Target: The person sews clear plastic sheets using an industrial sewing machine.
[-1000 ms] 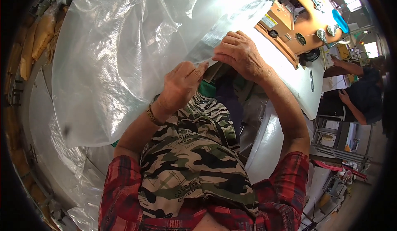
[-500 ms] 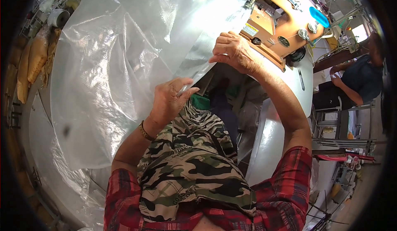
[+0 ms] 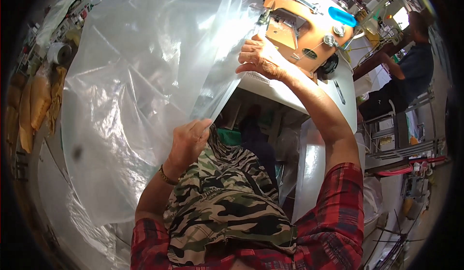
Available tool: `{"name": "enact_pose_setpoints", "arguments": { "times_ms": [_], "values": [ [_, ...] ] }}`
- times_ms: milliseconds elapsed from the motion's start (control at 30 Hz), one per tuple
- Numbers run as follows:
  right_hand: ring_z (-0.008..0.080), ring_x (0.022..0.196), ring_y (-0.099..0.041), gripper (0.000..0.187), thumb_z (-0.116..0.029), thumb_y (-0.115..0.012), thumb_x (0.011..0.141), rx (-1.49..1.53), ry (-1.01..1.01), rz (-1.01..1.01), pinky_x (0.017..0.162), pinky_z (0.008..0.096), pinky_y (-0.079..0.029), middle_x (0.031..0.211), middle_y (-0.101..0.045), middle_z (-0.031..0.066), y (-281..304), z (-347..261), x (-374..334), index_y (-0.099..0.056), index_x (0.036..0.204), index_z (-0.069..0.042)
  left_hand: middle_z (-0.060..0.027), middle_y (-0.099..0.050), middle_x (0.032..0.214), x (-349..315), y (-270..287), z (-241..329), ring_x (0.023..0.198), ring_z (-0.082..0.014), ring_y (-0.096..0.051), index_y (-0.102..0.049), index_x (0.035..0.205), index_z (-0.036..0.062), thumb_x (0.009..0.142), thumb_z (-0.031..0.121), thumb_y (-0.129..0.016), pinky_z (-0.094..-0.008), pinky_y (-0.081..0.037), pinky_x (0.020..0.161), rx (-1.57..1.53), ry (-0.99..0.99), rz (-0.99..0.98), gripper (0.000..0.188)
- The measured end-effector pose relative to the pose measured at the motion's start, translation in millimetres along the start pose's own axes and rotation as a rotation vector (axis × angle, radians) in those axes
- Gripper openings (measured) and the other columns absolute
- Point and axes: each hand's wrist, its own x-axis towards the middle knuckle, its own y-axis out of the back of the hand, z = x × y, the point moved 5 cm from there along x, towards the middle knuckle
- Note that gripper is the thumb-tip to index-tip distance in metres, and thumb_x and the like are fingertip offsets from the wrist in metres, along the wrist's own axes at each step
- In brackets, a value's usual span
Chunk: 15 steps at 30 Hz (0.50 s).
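— How was the clear plastic sheet [image 3: 145, 91] placed with respect to the hands?

— It was spread up and to the left of both. Its free edge was run as a slanted line from the left hand [image 3: 188, 142], low and close to the body, up to the right hand [image 3: 261, 57], stretched far forward.

— And how were the hands set?

— The left hand was closed on the lower end of that edge, fingers curled over it. The right hand was laid on the upper end, fingers bent, just beside the orange sewing machine [image 3: 304, 28] on the white tabletop [image 3: 345, 91].

— Which hand was nearer the machine?

— The right one; the left was kept well apart from it, near the camouflage cloth [image 3: 227, 197] at the lap.
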Motion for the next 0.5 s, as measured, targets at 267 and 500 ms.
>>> {"name": "enact_pose_setpoints", "arguments": {
  "times_ms": [267, 500],
  "values": [
    [0.0209, 0.086, -0.054, 0.035, -0.041, -0.070, 0.078, -0.233, -0.064, 0.082, 0.088, 0.0389, -0.036, 0.081, -0.054, 0.0035, 10.1, 25.5, 1.1, -0.060, 0.094, -0.011, -0.0121, -0.057, 0.077, -4.7, -16.7, -0.2, 0.069, -0.0316, -0.060, -0.059, 0.106, 0.0022, 0.079, 0.001, -0.063, -0.0393, -0.048, 0.058, 0.007, -0.078, -0.096, 0.027],
    [0.0271, 0.065, -0.057, 0.041, -0.026, -0.080, 0.073, 0.111, -1.073, 0.745, 0.062, 0.0387, -0.047, 0.071, -0.057, 0.0114, -16.4, 17.8, -40.1, -0.052, 0.091, -0.003, -0.0140, -0.058, 0.078, -1.1, -36.7, 3.0, 0.071, -0.0321, -0.061, -0.059, 0.104, 0.0000, 0.080, 0.002, -0.063, -0.0404, -0.049, 0.061, 0.034, -0.166, -0.175, 0.025]
  ]
}}
